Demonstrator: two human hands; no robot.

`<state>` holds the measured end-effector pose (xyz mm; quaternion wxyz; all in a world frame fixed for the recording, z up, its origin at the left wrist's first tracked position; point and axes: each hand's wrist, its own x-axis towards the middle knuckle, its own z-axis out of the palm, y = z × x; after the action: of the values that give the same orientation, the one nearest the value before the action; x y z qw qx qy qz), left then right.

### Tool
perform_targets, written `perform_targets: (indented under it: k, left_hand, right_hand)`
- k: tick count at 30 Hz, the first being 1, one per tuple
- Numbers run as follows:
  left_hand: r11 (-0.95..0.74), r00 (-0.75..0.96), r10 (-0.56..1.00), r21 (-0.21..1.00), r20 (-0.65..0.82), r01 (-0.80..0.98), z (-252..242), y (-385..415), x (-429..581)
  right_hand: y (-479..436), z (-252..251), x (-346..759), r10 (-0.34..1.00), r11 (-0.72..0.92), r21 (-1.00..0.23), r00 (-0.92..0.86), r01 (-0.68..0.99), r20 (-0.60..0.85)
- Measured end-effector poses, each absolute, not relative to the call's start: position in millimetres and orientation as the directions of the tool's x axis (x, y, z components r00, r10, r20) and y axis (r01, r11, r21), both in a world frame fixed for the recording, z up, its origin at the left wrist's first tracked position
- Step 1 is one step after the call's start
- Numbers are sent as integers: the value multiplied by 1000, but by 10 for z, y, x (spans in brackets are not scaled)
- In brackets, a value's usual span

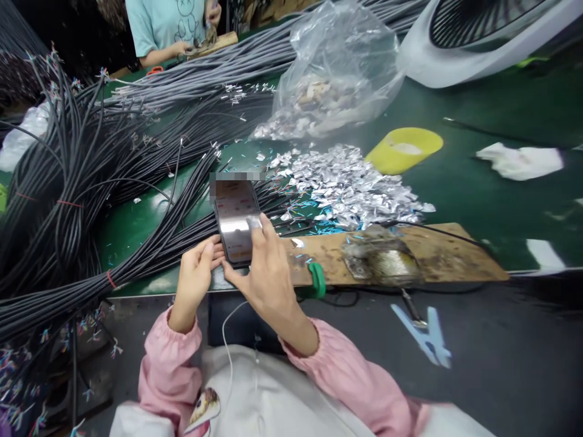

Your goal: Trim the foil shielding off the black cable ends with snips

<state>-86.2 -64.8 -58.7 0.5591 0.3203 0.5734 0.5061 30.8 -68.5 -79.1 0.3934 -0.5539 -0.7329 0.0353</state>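
A dark phone with a lit screen (235,227) stands tilted near the table's front edge. My left hand (197,274) holds it by the lower left side, its fingers curled at the edge. My right hand (268,273) is at the phone's right side, fingers over the right part of the screen and thumb by the lower edge. Black cables (182,243) tied in a bundle pass behind the phone. A thin white cord (224,331) hangs below my hands.
A wooden board (455,258) with a metal fixture (387,261) lies right; a blue clamp (428,337) hangs below. Foil scraps (350,188), a yellow tube (405,150), a plastic bag (337,67) and a fan (455,54) are behind. Another person (166,27) works across the table.
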Motion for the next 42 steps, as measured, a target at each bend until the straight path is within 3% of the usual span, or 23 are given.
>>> perform_targets:
  k: [4,12,42]
  left_hand:
    - [233,-131,951,929,-280,-288,-553,-577,-767]
    - [19,-341,918,883,-201,-469,-545,-492,-639]
    - [55,-349,920,939,-180,-340,-568,-338,-639]
  right_hand:
    - [-826,-783,379,812,435,-488,-97,756,575]
    - [-1129,-1014,482,698,558,-462,-88,690,711]
    - [-1176,-983,1003,677,606,-489,-83,627,732]
